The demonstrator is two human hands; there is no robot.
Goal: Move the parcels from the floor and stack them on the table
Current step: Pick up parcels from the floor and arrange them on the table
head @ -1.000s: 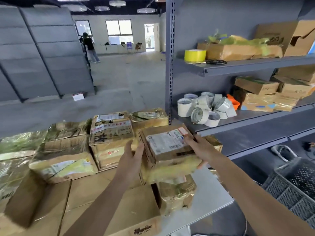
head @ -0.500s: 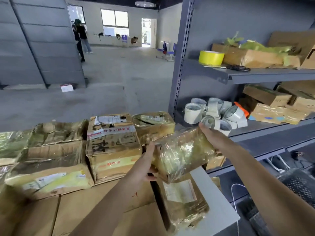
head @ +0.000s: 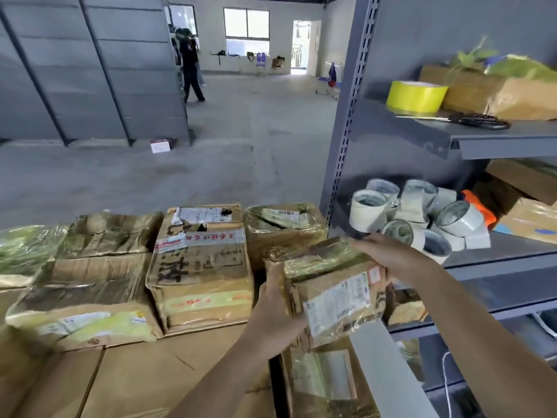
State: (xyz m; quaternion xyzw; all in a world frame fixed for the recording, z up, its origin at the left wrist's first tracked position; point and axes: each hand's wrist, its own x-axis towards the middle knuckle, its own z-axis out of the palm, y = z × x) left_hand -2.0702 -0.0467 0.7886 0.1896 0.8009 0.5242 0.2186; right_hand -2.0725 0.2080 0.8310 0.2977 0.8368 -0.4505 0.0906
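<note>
Far left, wrapped parcels [head: 81,297] lie in a row, crushed cardboard under glossy film. Next: taped box [head: 199,267], red-print tape across the top, with a smaller film-wrapped box [head: 283,227] just behind its right side. Flat cardboard sheets [head: 135,375] cover the near surface.

Left hand [head: 271,309] grips the left end of the held parcel [head: 331,285], fingers wrapped round the edge. Parcel is tilted, shipping label facing the camera. It sits over the right edge of the desk [head: 379,372], directly above another wrapped parcel [head: 319,384]. Can't tell if the two touch. Right hand [head: 388,254] clamps the far top-right corner, fingers over the top, so both hands are closed on it.

Handling, my read: small and probably light, since it's carried by the ends alone. Cardboard looks dented and soft, so corners will give under squeeze. Film is slick; a pinch on it could slide. Better hold: palms flat on opposite short ends, or one hand under the base before setting down. Lay it flat, else it may skate on the film below and go off the desk edge.

Right of that: grey shelf [head: 497,143] with white tape rolls [head: 422,218] close to the right hand, easy to knock. Upper level has yellow tape roll [head: 416,96] and scissors [head: 479,120].
</note>
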